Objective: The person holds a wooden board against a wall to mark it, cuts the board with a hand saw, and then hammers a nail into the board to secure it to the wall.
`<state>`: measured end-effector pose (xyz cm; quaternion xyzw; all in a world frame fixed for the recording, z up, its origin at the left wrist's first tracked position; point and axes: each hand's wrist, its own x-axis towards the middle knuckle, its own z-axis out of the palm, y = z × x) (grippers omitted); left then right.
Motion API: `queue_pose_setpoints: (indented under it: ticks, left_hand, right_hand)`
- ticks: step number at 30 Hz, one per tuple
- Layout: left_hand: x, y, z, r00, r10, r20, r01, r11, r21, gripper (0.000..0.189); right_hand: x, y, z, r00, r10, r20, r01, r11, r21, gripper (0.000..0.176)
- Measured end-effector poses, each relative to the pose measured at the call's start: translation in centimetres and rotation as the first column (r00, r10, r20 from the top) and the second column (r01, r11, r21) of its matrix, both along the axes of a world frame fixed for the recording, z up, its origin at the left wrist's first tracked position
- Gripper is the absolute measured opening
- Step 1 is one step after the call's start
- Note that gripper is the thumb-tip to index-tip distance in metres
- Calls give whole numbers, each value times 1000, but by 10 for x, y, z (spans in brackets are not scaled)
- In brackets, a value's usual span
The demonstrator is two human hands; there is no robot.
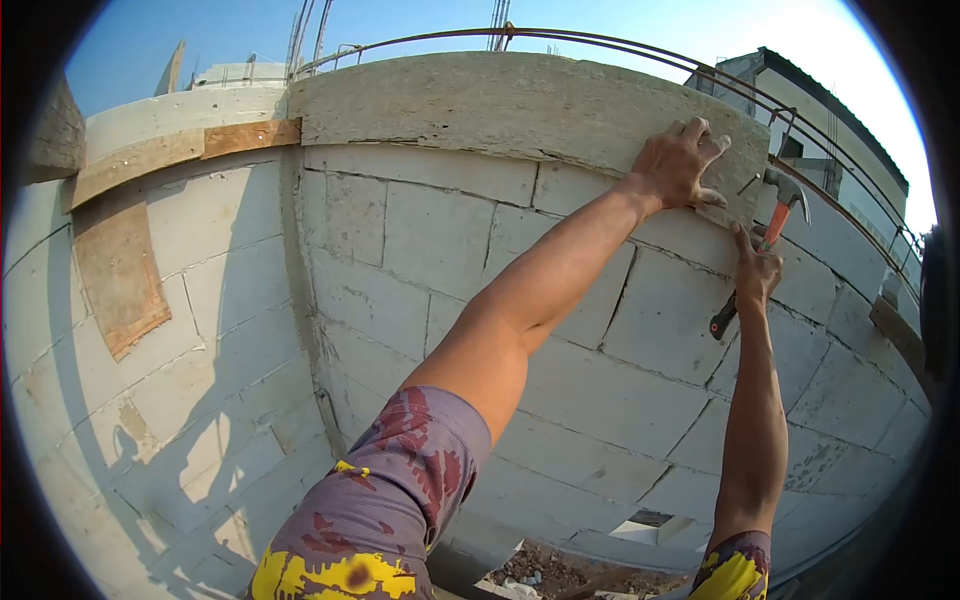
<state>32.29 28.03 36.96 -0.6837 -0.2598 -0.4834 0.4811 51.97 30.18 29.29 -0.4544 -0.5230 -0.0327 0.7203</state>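
My left hand (680, 160) reaches up and lies flat against a weathered wooden board (500, 105) that runs along the top of a white block wall (440, 250). Its fingers are spread near the board's right end, and I cannot tell if anything small sits under them. Just below and to the right, my right hand (756, 272) grips a claw hammer (775, 215) with an orange and black handle. The hammer's steel head points up, close to the board's lower right corner.
Curved steel rebar (620, 45) runs above the board. A second board (180, 150) and a plywood patch (118, 270) are fixed to the wall's left face. Rubble (545, 575) lies at the wall's foot. A building (830, 130) stands at the right.
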Motion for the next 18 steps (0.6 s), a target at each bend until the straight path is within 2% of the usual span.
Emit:
queue_pose_setpoints:
  ticks: [1,3,4,6,9,12,14,18]
  left_hand:
    - [-22,-5,0,1000,23,10,-23,1000,4,72]
    - [-59,-7,-2,971,214,-106,-205,974,95,91]
    - [-68,-4,-4,969,226,-100,-217,972,94,91]
    - [-82,2,-6,927,308,-216,-255,937,240,92]
    - [-80,18,-7,960,246,-130,-194,927,322,87]
    - [-82,20,-6,963,241,-123,-192,928,320,83]
    - [-82,18,-7,964,241,-116,-194,927,322,82]
    - [-82,19,-8,965,240,-104,-199,931,307,81]
  right_hand:
    - [3,7,-2,1000,-5,11,5,1000,14,63]
    - [2,9,-3,1000,8,28,-9,999,43,63]
    - [3,10,-4,999,-3,32,1,998,67,62]
    - [5,14,-4,999,0,43,-2,998,55,62]
    - [7,16,-5,998,15,68,-21,996,88,60]
    - [4,11,-4,999,26,48,-29,997,67,57]
    - [-2,1,-4,984,180,5,-179,976,120,51]
    - [5,23,-7,950,304,-73,-295,949,107,48]
